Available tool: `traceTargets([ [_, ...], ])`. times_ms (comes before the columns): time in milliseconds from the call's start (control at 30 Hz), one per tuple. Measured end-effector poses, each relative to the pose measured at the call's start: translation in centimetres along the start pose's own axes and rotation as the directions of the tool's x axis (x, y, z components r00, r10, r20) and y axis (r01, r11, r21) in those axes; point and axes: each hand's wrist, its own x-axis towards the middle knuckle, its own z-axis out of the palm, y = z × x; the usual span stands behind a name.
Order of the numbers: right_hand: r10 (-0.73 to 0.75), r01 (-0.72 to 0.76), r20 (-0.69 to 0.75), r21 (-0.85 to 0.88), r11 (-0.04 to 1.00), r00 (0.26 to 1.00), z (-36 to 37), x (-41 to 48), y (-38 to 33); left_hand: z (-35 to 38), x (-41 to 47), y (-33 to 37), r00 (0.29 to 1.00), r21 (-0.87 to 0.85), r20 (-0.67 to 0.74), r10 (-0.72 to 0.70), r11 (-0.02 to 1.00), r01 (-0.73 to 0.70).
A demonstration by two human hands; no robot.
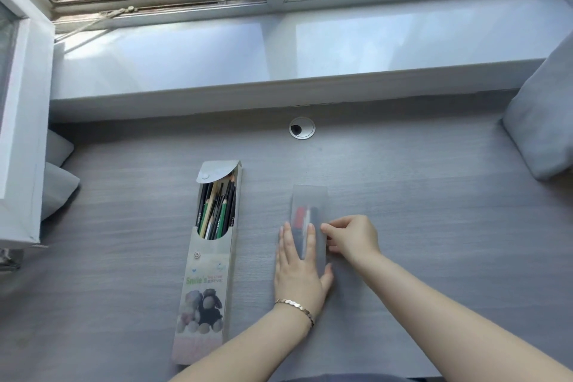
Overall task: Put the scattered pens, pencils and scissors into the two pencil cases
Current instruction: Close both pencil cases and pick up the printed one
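Left hand (299, 267) presses flat on frosted case (310, 195), right hand (353, 239) pinches its edge; case could skid, spilling pens (300, 215).

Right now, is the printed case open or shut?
Open. Its flap lies folded back at the far end, and pencils show uncovered in the mouth of the case.

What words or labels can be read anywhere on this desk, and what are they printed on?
"Smile's": green print on the front of the printed pencil case.
Small print to the right of that word: too blurred to read.
White lettering on the pencils inside that case: too small to read.
Frosted pencil case: no text visible.
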Motion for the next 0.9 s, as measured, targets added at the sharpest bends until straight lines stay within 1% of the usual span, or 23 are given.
traceTargets([
  [33,0.024,-0.025,0.015,0.023,0.999,1.0,-0.2,0.0,0.1,-0.1,0.0,0.1,1.0,-0.005,0.015,-0.003,1.0,0.003],
  [100,0.056,-0.057,0.058,0.017,0.998,0.997,-0.6,-0.1,0.4,0.2,0.0,0.2,0.998,0.001,0.063,-0.032,0.999,0.032],
  [167,0.063,-0.065,0.096,0.017,0.998,0.993,-0.7,-0.1,0.7,-0.8,-0.1,0.3,0.992,-0.045,0.115,-0.049,0.997,0.055],
  [233,0.051,-0.054,0.118,0.021,0.998,0.992,-0.5,-0.2,0.9,-1.8,0.0,0.0,0.986,-0.167,0.163,-0.027,0.984,0.055],
  [300,0.016,-0.012,0.12,-0.03,0.999,0.993,-0.2,-0.7,0.7,-3.3,0.3,-0.8,0.977,-0.395,0.213,-0.018,0.913,0.103],
  [333,-0.013,0.025,0.118,-0.107,0.994,0.993,-0.1,-1.0,0.4,-4.2,0.7,-1.4,0.985,-0.452,0.17,-0.029,0.886,0.105],
  [367,-0.044,0.071,0.129,-0.216,0.974,0.991,0.1,-1.6,0.1,-5.2,0.9,-2.2,0.995,-0.468,0.085,-0.048,0.88,0.082],
  [400,-0.075,0.122,0.152,-0.327,0.937,0.985,0.6,-2.4,-0.3,-5.9,1.0,-3.2,0.997,-0.42,-0.02,-0.074,0.905,0.059],
  [433,-0.096,0.161,0.17,-0.425,0.891,0.981,1.2,-3.2,-0.6,-6.5,1.2,-4.1,0.988,-0.338,-0.114,-0.107,0.939,0.062],
  [467,-0.112,0.19,0.178,-0.523,0.831,0.978,1.9,-4.0,-0.9,-7.0,1.3,-5.1,0.971,-0.257,-0.183,-0.153,0.961,0.103],
  [500,-0.123,0.203,0.171,-0.61,0.766,0.978,2.7,-4.6,-1.1,-7.3,1.4,-6.0,0.951,-0.208,-0.216,-0.22,0.962,0.175],
  [533,-0.134,0.202,0.152,-0.675,0.71,0.979,3.6,-4.9,-1.3,-7.6,1.4,-6.9,0.928,-0.189,-0.208,-0.308,0.944,0.271],
  [567,-0.148,0.196,0.13,-0.712,0.674,0.98,4.3,-4.7,-1.4,-7.7,1.4,-7.8,0.902,-0.196,-0.169,-0.397,0.911,0.364],
  [633,-0.17,0.181,0.088,-0.721,0.669,0.982,5.1,-3.9,-2.1,-7.8,1.3,-9.1,0.858,-0.211,-0.073,-0.508,0.849,0.484],
  [667,-0.182,0.179,0.072,-0.715,0.675,0.981,5.2,-3.4,-2.6,-7.7,1.3,-9.6,0.847,-0.208,-0.045,-0.53,0.834,0.511],
  [767,-0.216,0.175,0.033,-0.712,0.68,0.976,4.7,-1.8,-4.0,-7.3,1.4,-10.8,0.82,-0.199,-0.026,-0.571,0.807,0.556],
  [833,-0.232,0.197,0.052,-0.725,0.66,0.971,4.1,-1.2,-4.7,-7.4,1.5,-11.1,0.789,-0.237,0.013,-0.614,0.765,0.599],
  [900,-0.28,0.263,0.099,-0.723,0.639,0.955,3.4,-1.1,-5.2,-7.5,1.8,-11.4,0.767,-0.3,0.057,-0.639,0.722,0.623],
])
